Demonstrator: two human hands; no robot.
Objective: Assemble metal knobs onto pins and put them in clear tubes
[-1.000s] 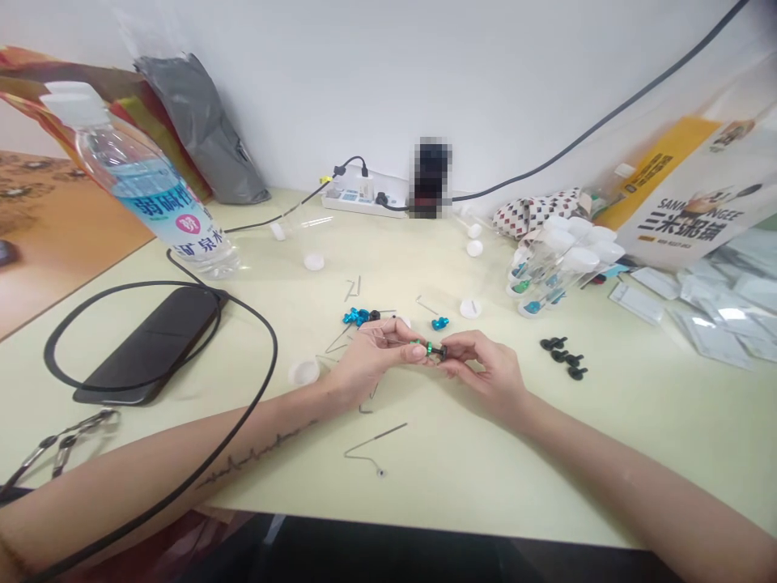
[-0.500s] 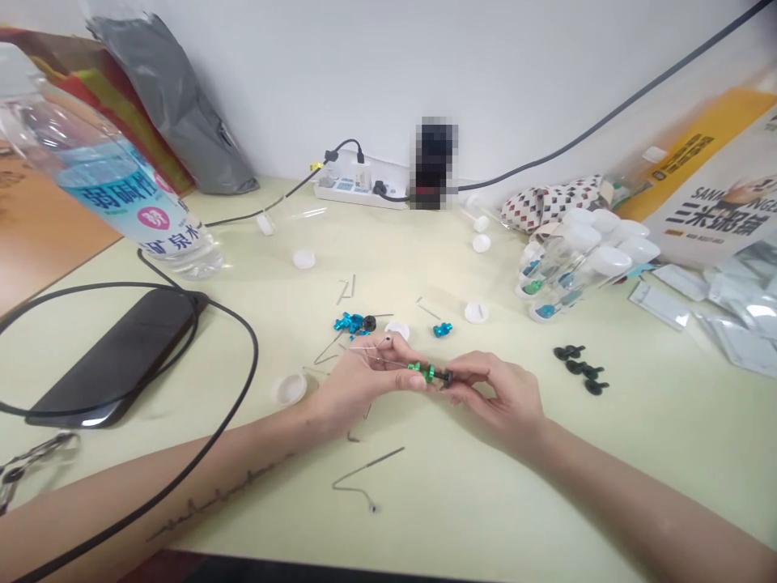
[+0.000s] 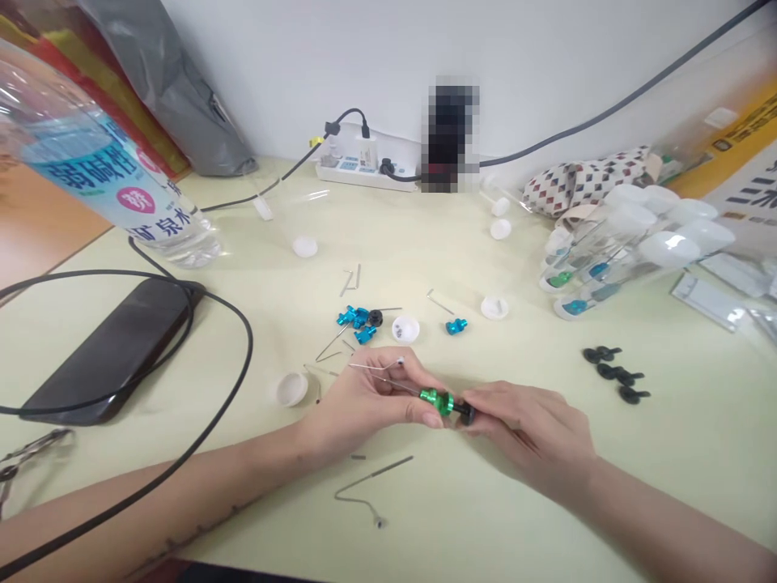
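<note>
A person's left hand [image 3: 364, 401] and right hand [image 3: 522, 429] hold a green metal fitting [image 3: 443, 402] with a black tip over a pale worktop [image 3: 486, 518], in the head camera's view. The left fingers [image 3: 430, 419] clench the green body, a thin steel wire [image 3: 376, 366] running back from it across them, while the right fingers [image 3: 486, 401] grip the black end. Just beyond the fitting lie blue metal fittings [image 3: 355, 317] and a small white cap [image 3: 405, 329]. To its right sit black rubber pieces [image 3: 613, 372] and capped clear plastic tubes [image 3: 607, 267]. A bent wire [image 3: 370, 490] lies just below it. Well to its left are a black smartphone [image 3: 103, 356], a looped black cable [image 3: 243, 356] and a bottle of water [image 3: 103, 170].
</note>
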